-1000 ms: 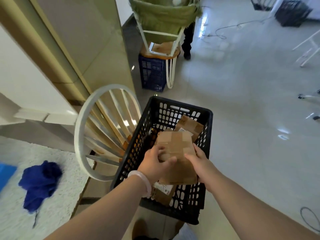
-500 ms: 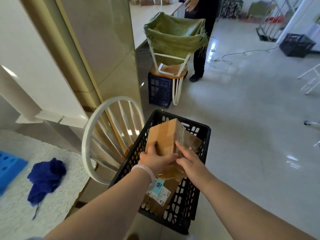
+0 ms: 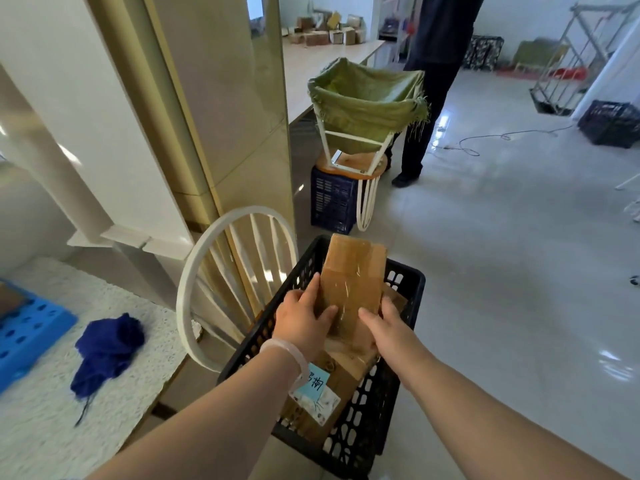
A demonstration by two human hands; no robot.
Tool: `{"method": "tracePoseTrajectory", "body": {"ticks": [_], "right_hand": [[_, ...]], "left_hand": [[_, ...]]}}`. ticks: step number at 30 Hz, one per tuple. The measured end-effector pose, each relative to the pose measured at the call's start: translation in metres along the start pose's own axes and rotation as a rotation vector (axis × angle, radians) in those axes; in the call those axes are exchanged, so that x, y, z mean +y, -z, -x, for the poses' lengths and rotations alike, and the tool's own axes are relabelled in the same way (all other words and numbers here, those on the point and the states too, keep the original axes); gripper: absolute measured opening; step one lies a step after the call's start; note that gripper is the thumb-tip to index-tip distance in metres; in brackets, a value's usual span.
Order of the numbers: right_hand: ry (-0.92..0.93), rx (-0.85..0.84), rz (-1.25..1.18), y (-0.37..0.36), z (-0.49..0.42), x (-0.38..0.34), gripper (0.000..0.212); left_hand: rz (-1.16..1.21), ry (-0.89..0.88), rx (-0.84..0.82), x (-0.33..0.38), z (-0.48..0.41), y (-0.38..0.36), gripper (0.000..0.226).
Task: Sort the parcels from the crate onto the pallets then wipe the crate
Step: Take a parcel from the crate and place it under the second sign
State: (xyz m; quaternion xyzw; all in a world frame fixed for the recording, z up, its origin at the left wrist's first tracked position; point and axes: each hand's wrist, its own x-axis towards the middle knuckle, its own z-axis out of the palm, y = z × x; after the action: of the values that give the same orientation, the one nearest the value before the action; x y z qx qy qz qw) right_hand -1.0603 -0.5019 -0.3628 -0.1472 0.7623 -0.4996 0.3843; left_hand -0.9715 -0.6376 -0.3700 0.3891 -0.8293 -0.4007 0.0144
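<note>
Both hands hold one parcel [image 3: 353,275] above the crate [image 3: 414,285]. The left hand [image 3: 303,322] grips its left edge, with the fingers [image 3: 312,289] lying up along the side and the thumb curled onto the taped top face. The right hand [image 3: 386,329] grips the right edge, thumb on the top face, its other fingers wrapped round the far side and mostly hidden. The parcel is tilted, its far end rising beyond the fingertips over the crate's far rim.

Below the wrists a second parcel [image 3: 343,375] lies in the crate, its blue label [image 3: 313,382] just under the left wrist. Whether the held parcel touches it I cannot tell.

Left of the left fingers stands a white chair [image 3: 221,258], close against the crate. Farther left, on a speckled counter [image 3: 69,427], lie a blue cloth [image 3: 107,348] and, beyond it, a blue pallet [image 3: 31,334]. Well beyond the fingertips a green bag [image 3: 363,105] hangs on a white frame, and a person [image 3: 433,81] in dark clothes stands beside it.
</note>
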Motion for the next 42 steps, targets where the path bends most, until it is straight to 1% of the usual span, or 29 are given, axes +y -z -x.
{"method": "tracePoseTrajectory", "body": {"ticks": [2, 6, 7, 9, 11, 13, 15, 16, 18, 20, 22, 25, 27, 28, 30, 32, 34, 37, 40, 42], "right_hand": [[0.051, -0.023, 0.033, -0.004, 0.003, -0.004, 0.056], [0.142, 0.018, 0.152, -0.012, 0.01, -0.009, 0.053], [0.166, 0.016, 0.181, -0.012, 0.012, -0.009, 0.052], [0.18, -0.001, 0.206, -0.011, 0.012, -0.006, 0.051], [0.195, 0.006, 0.208, -0.008, 0.01, -0.002, 0.045], [0.237, 0.078, 0.247, -0.003, 0.008, 0.002, 0.042], [0.261, 0.161, 0.322, 0.002, 0.005, 0.004, 0.052], [0.255, 0.169, 0.344, 0.003, 0.004, 0.003, 0.058], [0.217, 0.129, 0.309, 0.002, 0.003, 0.001, 0.065], [0.158, 0.056, 0.209, -0.001, 0.003, -0.003, 0.066], [0.152, -0.019, 0.189, -0.007, 0.007, -0.008, 0.069], [0.215, -0.079, 0.249, -0.019, 0.008, -0.009, 0.07], [0.256, -0.122, 0.3, -0.031, 0.012, -0.013, 0.073], [0.276, -0.148, 0.341, -0.037, 0.014, -0.016, 0.075], [0.321, -0.193, 0.391, -0.05, 0.015, -0.022, 0.078], [0.387, -0.23, 0.423, -0.063, 0.017, -0.032, 0.08], [0.438, -0.259, 0.481, -0.08, 0.019, -0.042, 0.082], [0.486, -0.298, 0.514, -0.111, 0.027, -0.057, 0.087], [0.537, -0.338, 0.534, -0.148, 0.035, -0.069, 0.091], [0.54, -0.369, 0.53, -0.176, 0.041, -0.075, 0.093]], "left_hand": [[-0.031, -0.046, 0.037, 0.003, 0.004, 0.001, 0.08], [-0.053, 0.032, 0.022, 0.006, 0.009, -0.001, 0.11], [-0.051, 0.05, 0.03, 0.007, 0.011, -0.001, 0.114], [0.012, 0.091, 0.042, 0.005, 0.012, 0.003, 0.111], [0.206, 0.156, 0.014, 0.003, 0.012, 0.009, 0.102], [0.477, 0.201, -0.025, -0.003, 0.014, 0.014, 0.1], [0.688, 0.234, -0.077, -0.011, 0.019, 0.018, 0.1], [0.785, 0.243, -0.101, -0.015, 0.022, 0.019, 0.1], [0.947, 0.24, -0.138, -0.021, 0.027, 0.022, 0.094], [1.003, 0.223, -0.158, -0.023, 0.033, 0.024, 0.08], [0.958, 0.223, -0.163, -0.025, 0.039, 0.025, 0.069], [0.743, 0.167, -0.043, -0.032, 0.048, 0.033, 0.083], [0.654, 0.115, 0.064, -0.038, 0.055, 0.041, 0.073], [0.626, 0.075, 0.084, -0.042, 0.058, 0.045, 0.072], [0.555, 0.002, 0.08, -0.052, 0.068, 0.058, 0.082], [0.422, -0.061, 0.098, -0.063, 0.08, 0.073, 0.092], [0.297, -0.086, 0.121, -0.077, 0.088, 0.089, 0.097], [0.263, -0.095, 0.184, -0.1, 0.102, 0.112, 0.095], [0.245, -0.096, 0.262, -0.131, 0.119, 0.136, 0.099], [0.268, -0.087, 0.287, -0.153, 0.132, 0.154, 0.101]]}}
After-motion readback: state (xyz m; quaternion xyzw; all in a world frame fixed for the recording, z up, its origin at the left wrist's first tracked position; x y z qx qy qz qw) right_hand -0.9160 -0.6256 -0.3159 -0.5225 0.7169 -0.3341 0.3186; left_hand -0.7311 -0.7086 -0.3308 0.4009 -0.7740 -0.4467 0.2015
